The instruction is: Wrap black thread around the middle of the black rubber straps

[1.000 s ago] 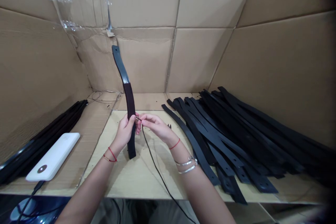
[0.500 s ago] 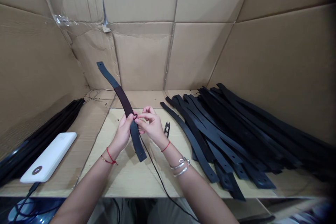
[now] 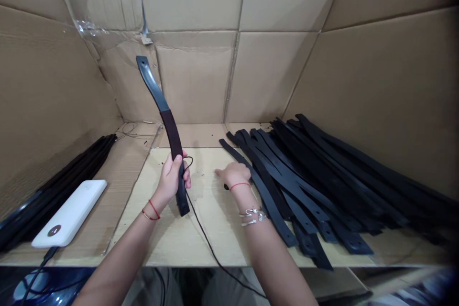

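Moved since the earlier frame: right hand [image 3: 234, 173], away from the cord [image 3: 208, 241] and down onto the table [image 3: 165, 244]; strip [image 3: 171, 128], swung more upright, its far end raised. We entered the rest as follows.

Left hand [image 3: 171, 179], one: closed around the strip's lower part, thumb across the front, fingers behind.

Strip, one: held above the table, tilted, its far end leaning left before the cardboard [image 3: 201, 81]; dark wrap about its middle, bare length above.

Cord, one: a small open loop stood out beside the left fingertips; the remainder ran down over the table's near edge. We could not tell how it was fixed behind the strip.

Right hand: palm down, fingers bent under, just beside the pile [image 3: 301, 181] of strips. A dark bit showed beneath it, which we took for the snips [image 3: 226, 186]; whether the fingers had gripped them we could not tell.

Bearing on the work, in our judgement: two-handed handling of the cord had stopped, the left hand alone had charge of the strip, and the loop was left unpinched by the right.
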`<state>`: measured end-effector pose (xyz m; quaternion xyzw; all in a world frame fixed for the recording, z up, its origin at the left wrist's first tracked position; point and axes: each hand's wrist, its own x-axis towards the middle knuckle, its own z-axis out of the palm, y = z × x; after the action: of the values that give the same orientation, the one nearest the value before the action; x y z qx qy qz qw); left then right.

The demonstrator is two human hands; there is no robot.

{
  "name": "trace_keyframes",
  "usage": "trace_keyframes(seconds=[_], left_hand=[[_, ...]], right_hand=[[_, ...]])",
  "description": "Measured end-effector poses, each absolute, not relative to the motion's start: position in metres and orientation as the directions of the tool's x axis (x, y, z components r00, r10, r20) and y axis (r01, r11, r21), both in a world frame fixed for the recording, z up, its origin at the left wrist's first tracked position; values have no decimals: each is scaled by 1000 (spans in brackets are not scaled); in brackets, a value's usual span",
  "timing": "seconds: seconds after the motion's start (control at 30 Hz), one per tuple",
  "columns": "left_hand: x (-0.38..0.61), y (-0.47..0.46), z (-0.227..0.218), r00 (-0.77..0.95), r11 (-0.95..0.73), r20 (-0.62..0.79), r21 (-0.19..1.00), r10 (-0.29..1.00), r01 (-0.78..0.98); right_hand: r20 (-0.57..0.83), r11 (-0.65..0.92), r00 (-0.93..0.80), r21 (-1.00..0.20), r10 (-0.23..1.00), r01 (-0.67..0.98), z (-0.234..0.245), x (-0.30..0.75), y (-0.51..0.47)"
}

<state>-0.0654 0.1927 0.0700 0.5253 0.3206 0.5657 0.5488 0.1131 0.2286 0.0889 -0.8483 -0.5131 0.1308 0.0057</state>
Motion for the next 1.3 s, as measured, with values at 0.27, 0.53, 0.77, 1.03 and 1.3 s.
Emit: trace_keyframes(seconds=[0.27, 0.53, 0.77, 1.03, 1.3], left_hand=[[-67, 191, 73, 129, -196, 251, 922, 959, -335], [-68, 192, 72, 127, -198, 255, 917, 959, -347], [-71, 193, 72, 108, -222, 269, 920, 957, -323], [-71, 193, 74, 10, -260, 274, 924, 962, -279], [-75, 193, 77, -52, -275, 273, 908, 961, -317]], right_hand=[[-255, -286, 222, -248, 941, 926, 78, 102, 230], [-162, -47, -96, -705, 982, 707, 68, 93, 226], [50, 52, -217, -999, 975, 0, 90, 72, 212], [332, 337, -467, -938, 819, -77, 92, 59, 187], [295, 453, -504, -863, 812, 224, 92, 65, 188]])
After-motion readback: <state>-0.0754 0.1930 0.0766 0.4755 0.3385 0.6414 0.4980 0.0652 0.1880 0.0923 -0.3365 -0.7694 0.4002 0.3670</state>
